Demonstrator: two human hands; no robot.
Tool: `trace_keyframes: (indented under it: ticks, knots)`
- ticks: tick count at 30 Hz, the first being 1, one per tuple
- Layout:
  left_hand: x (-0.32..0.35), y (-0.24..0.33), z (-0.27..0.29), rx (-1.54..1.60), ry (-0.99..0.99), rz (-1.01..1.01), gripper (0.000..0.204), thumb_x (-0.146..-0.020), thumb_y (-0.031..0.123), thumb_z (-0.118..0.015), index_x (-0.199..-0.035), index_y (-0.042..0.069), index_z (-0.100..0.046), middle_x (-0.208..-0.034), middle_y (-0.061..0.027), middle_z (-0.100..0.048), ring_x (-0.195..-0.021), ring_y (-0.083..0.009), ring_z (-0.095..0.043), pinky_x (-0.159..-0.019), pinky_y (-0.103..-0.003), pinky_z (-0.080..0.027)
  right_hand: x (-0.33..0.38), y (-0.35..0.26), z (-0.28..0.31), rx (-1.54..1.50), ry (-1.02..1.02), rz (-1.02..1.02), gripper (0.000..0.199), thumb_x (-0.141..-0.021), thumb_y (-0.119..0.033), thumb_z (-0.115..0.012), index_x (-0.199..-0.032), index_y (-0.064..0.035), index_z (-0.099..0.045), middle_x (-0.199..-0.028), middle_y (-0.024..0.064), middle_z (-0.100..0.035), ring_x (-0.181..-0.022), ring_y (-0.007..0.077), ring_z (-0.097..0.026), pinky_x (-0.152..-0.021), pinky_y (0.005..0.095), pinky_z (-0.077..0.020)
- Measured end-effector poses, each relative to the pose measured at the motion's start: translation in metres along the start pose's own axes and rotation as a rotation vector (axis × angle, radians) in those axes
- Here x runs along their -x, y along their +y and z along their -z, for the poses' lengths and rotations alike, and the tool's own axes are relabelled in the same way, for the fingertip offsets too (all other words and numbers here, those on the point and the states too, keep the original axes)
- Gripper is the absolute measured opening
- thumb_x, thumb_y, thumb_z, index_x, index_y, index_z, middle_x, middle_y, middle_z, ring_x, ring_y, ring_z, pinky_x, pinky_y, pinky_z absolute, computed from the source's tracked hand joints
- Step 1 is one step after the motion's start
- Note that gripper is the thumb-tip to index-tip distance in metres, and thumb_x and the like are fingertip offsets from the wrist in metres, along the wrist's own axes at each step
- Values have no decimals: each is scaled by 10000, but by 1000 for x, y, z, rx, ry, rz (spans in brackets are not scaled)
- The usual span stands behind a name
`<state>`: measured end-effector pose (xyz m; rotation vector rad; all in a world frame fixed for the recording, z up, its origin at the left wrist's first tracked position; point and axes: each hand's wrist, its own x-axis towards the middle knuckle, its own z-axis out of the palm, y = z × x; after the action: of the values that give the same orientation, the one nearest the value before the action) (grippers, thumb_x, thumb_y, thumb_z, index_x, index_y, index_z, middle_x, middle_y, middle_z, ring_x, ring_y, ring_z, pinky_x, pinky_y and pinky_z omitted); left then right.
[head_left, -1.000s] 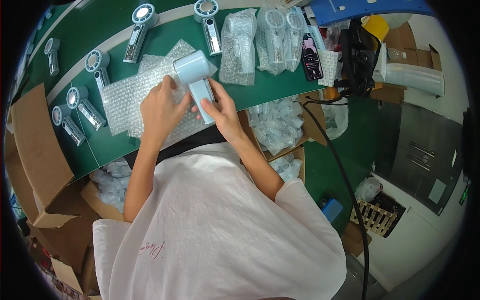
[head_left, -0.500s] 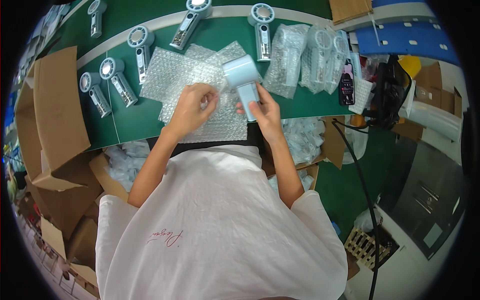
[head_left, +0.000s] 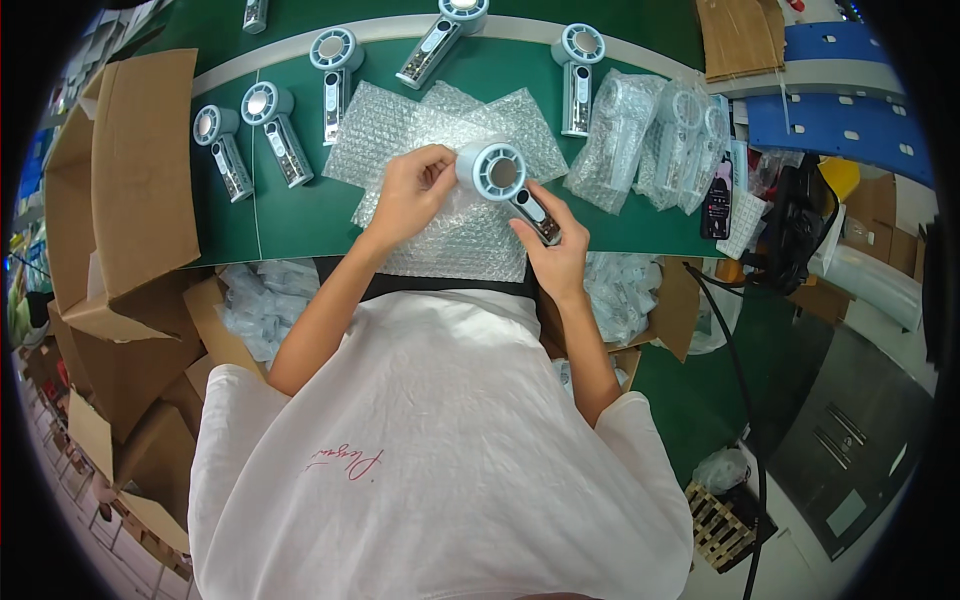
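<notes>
My right hand (head_left: 559, 242) grips a light blue handheld fan (head_left: 497, 172) by its handle, with the round grille and its silver centre facing up toward me. Close to the left side of the fan's head is my left hand (head_left: 412, 200). Its fingers are curled into a pinch, and whatever they may hold is too small to make out. Beneath both hands, several clear bubble-wrap bags (head_left: 460, 245) overlap at the table's near edge.
More fans (head_left: 278, 135) lie spaced along the green table (head_left: 400, 105). Bagged fans (head_left: 615, 140) and a phone (head_left: 717, 205) are to the right. Cardboard boxes (head_left: 145, 170) stand at left; open boxes with plastic bags (head_left: 618, 295) sit below the table. A black cable (head_left: 735, 360) hangs at right.
The fan in my right hand has turned over, from its plain blue side to its grille and silver centre. My left hand has come nearer its head. The whole view has shifted.
</notes>
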<state>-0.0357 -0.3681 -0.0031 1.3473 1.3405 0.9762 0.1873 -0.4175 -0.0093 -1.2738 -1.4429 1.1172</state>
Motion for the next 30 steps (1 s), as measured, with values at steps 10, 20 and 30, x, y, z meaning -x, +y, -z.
trace_keyframes:
  ticks: [10,20,30]
  knots:
    - [-11,20,-7,-79,160,-252,25,-841,16,-669,-833,9,-647,-712,-43,-550,-632,-148,-460,-583,-265,-395,-18,-37,-1,516,-101,201,469,-831,0,-709,-1291,-29,-624,-1174,114,-707,-913,206,-668,-799,316,-529]
    - [-13,106,-45,-215,87,-701,84,-813,-18,-675,-799,39,-614,-763,-58,-523,-688,-196,-460,-634,-291,-410,-51,-108,26,-434,149,-421,583,-990,-268,-590,-1491,-56,-382,-944,146,-706,-667,208,-651,-530,287,-513]
    - [-53,205,-48,151,-114,-651,25,-857,9,-635,-839,24,-625,-748,-39,-526,-640,-148,-463,-588,-268,-391,-1,-105,74,-1383,-168,-5,657,-1024,-489,-482,-1512,-73,-339,-1098,127,-676,-732,180,-636,-541,231,-475]
